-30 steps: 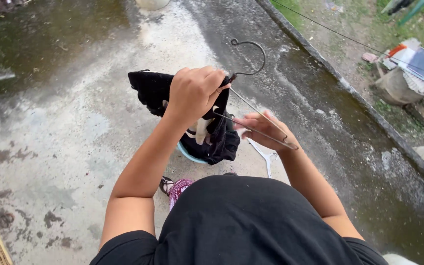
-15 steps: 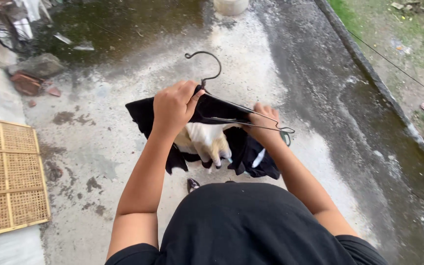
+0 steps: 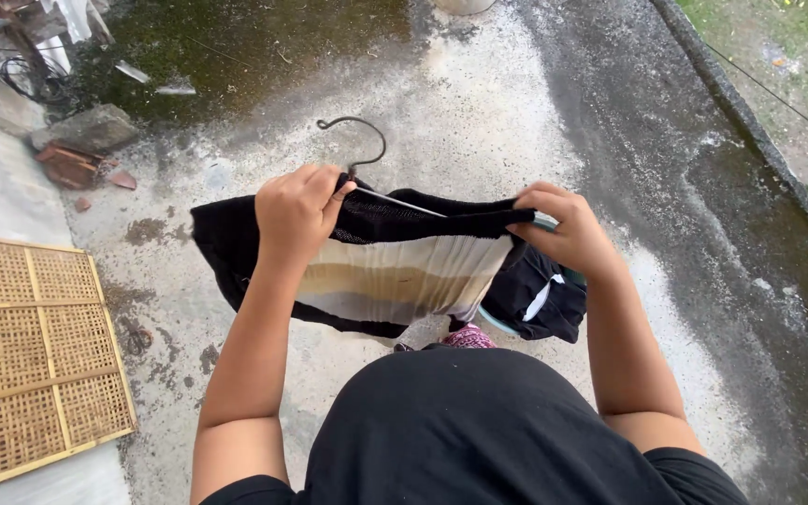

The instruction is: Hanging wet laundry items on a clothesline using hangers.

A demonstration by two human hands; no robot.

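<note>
A dark metal hanger [image 3: 359, 150] with a curled hook carries a black garment [image 3: 395, 266] that has cream and tan stripes across its middle. My left hand [image 3: 297, 211] grips the garment and hanger just below the hook. At the hanger's right end my right hand [image 3: 563, 229] pinches the garment's black edge. The cloth is spread flat between both hands and hangs in front of my body. A rim of a light blue basin [image 3: 497, 324] peeks out beneath the cloth.
A woven cane panel [image 3: 35, 355] lies on the wet concrete floor [image 3: 479, 103] at the left. Bricks and rubble [image 3: 81, 150] sit at the upper left. A raised concrete edge [image 3: 750, 122] runs along the right, with grass beyond.
The bunched garment has been pulled out wide along the hanger, showing its striped panel. My right hand moved from the hanger's wire to the garment's right edge. The view shifted left.
</note>
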